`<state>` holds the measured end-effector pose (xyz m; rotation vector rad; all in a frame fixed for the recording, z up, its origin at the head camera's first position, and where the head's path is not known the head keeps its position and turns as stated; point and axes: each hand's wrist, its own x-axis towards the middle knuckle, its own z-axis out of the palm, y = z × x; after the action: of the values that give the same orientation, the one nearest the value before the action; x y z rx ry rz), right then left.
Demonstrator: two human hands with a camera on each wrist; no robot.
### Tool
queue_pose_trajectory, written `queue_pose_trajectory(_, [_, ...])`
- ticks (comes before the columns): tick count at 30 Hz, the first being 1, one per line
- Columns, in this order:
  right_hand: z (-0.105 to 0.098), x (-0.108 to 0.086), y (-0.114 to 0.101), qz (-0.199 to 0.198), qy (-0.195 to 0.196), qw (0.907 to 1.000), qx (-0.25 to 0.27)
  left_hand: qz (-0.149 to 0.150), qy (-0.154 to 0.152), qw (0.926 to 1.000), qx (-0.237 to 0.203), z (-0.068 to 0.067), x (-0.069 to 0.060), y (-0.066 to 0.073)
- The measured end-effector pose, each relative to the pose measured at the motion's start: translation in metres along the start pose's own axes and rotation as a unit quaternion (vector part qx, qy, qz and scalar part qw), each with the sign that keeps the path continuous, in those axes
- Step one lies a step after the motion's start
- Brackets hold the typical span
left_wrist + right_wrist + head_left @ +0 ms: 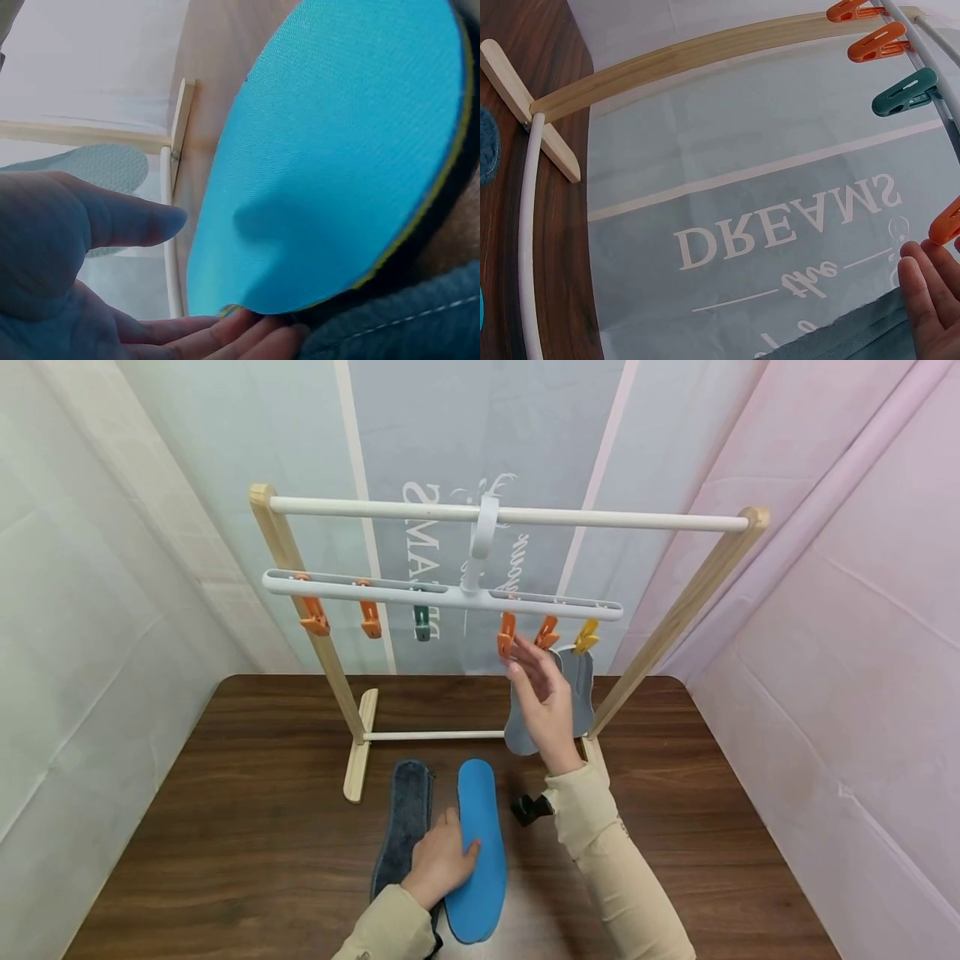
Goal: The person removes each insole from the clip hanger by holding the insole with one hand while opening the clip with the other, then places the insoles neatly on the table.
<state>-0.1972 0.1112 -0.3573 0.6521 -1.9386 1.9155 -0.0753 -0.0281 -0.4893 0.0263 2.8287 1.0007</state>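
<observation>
Right hand raised to an orange clip, left hand low beside a blue insole.
The right arm reaches forward and up, and the right hand [550, 714] has its fingers nearly straight, with the tips at the orange clip [507, 635] under the white hanger [467, 599]; the thumb is partly hidden, so I cannot tell if they pinch it or only touch it. Just behind this hand hang grey insoles [581, 689]. The left forearm lies low; the left hand [438, 862] is relaxed, its thumb apart from the fingers and over the blue insole [483, 822], the fingers at this insole's edge. To the left of this hand lies the dark insole [405, 810].
</observation>
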Motion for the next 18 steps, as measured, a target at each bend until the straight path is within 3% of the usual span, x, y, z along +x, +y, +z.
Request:
queue_pose_trajectory(5, [-0.002, -0.001, 0.004, -0.009, -0.004, 1.0, -0.001, 0.009, -0.009, 0.9997, 0.023, -0.009, 0.005, 0.005])
queue_pose_trajectory(9, [-0.003, -0.005, 0.002, -0.01, -0.001, 0.9993, -0.036, 0.035, -0.013, 0.999, 0.024, -0.018, 0.017, 0.01])
queue_pose_trajectory(12, [-0.003, -0.007, -0.005, -0.012, -0.004, 0.9982, -0.059, 0.06, -0.021, 0.998, 0.0, -0.027, 0.032, 0.016])
queue_pose_trajectory(18, [-0.001, -0.009, -0.028, -0.016, -0.01, 0.9973, -0.071, 0.098, -0.024, 0.991, -0.088, -0.048, 0.066, 0.038])
